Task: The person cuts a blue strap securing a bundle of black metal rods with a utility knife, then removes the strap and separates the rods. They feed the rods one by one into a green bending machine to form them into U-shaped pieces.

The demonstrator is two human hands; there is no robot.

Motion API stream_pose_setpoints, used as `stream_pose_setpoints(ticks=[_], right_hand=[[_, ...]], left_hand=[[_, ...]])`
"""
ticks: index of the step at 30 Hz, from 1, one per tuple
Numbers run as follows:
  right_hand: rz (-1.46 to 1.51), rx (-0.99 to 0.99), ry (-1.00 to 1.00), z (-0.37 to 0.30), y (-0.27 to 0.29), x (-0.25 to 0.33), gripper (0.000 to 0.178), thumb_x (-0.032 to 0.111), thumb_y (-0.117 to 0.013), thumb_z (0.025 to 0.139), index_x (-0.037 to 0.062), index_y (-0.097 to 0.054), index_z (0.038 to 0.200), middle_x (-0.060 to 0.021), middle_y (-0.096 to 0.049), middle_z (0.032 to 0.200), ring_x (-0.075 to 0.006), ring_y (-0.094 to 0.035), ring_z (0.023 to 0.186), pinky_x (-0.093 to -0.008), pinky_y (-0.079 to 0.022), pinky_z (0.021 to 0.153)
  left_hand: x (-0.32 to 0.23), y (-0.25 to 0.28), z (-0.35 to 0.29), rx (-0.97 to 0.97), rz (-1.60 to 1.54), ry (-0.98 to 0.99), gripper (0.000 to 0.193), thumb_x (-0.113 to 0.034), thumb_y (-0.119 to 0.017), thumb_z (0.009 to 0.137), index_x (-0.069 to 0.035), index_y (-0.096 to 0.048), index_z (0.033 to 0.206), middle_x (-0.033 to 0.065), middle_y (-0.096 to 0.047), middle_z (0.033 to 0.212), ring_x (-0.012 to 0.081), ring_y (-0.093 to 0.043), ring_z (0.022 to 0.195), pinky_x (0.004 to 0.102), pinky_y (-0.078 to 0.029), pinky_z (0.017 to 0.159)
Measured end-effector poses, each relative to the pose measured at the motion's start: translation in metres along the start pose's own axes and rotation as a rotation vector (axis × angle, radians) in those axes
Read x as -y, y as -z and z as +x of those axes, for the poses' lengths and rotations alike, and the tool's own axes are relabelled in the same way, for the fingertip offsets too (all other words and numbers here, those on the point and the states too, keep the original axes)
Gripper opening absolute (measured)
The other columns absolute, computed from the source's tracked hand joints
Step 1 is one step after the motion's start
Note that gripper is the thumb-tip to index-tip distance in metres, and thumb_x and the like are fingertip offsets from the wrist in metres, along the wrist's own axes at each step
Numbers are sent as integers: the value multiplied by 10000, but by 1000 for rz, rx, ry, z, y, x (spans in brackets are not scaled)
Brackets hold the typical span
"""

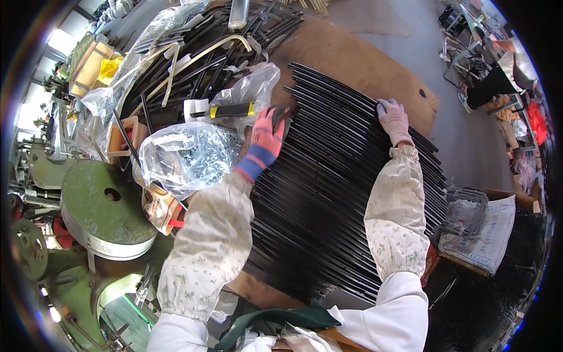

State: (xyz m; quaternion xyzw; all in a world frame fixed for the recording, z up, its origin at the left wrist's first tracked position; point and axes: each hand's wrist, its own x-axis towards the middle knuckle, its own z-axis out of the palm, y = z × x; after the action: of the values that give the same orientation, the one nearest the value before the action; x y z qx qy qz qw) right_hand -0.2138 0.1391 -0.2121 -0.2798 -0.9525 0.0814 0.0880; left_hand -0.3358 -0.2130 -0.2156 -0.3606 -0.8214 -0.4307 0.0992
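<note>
Many long, thin black rods [328,176] lie side by side in a broad sheet across the brown board. At their left ends is my left hand [270,132], in a coral and blue glove with dark fingertips; its fingers are stretched out and touch the rod ends. My right hand [394,120], in a pink glove with grey fingertips, lies over the far rods near their right ends, fingers extended. What lies under its fingertips is hidden. Just left of my left hand is a black and yellow handle [231,110], seemingly a utility knife, on clear plastic.
A clear plastic bag of small metal parts [190,154] sits left of my left forearm. Beyond it is a heap of black and cream bent tubes [205,58]. A green round machine part [105,202] stands at left, a wire basket [466,211] at right. Another person [498,76] is at far right.
</note>
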Motion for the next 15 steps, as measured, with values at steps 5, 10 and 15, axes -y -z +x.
stream_pose_setpoints(ticks=[5,10,15], right_hand=[[144,7,118,-4,-21,-32,245,234,-563,902,197,-693,1107,-79,-639,1141,-318,-567,1081,-410,-474,946],[117,-128,155,-21,-5,-16,233,188,-570,879,125,-692,1067,-102,-653,1085,-330,-591,1043,-422,-503,896],[73,-110,138,-30,2,-22,238,209,-575,877,107,-692,1057,-93,-663,1045,-326,-600,1022,-421,-513,883]], left_hand=[[83,-77,81,28,-71,94,573,-340,-600,910,18,-472,1339,219,-485,1373,405,-435,1279,431,-357,1080],[89,-123,150,178,464,210,625,-521,-531,888,-110,-512,1359,139,-442,1452,367,-391,1336,438,-312,1117],[61,-115,152,490,358,11,421,-480,-607,850,-243,-652,1195,45,-549,1328,367,-429,1278,464,-321,1100]])
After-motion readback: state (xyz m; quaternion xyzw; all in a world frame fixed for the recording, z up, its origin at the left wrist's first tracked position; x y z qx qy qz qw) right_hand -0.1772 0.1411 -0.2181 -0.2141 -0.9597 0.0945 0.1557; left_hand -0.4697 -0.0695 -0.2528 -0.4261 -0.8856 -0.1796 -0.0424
